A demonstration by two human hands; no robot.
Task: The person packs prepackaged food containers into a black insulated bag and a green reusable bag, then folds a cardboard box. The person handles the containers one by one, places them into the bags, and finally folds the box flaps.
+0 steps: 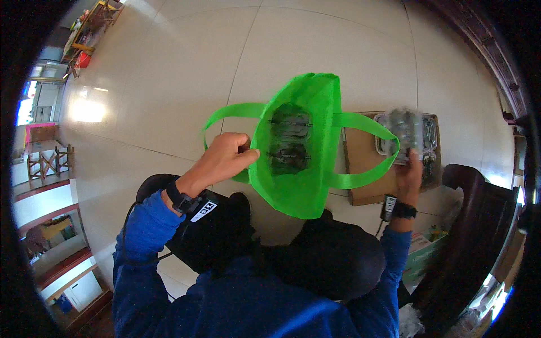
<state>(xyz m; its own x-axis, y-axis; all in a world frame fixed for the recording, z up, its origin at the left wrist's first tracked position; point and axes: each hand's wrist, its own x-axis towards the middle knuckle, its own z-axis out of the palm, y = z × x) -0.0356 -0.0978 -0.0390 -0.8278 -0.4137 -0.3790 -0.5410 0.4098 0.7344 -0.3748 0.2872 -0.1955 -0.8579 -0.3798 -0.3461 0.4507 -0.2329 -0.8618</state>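
Observation:
A bright green fabric tote bag (307,194) stands open in front of me, its two handles spread to the sides. My left hand (230,153) is closed on the bag's left rim, thumb and fingers pinching the edge. Inside lie clear plastic clamshell boxes with dark contents, a farther box (291,122) and a nearer box (288,158). To the right, my right hand (409,173) grips a clear plastic clamshell box (403,127), blurred by motion, above a shallow cardboard tray (360,177). The bag's right handle passes close to this hand.
More clear boxes (429,132) sit in the cardboard tray. At the right stands a dark wooden chair (479,225), near a green carton (420,256). Wooden furniture (51,163) lines the far left. Pale floor tiles (186,67) surround the bag.

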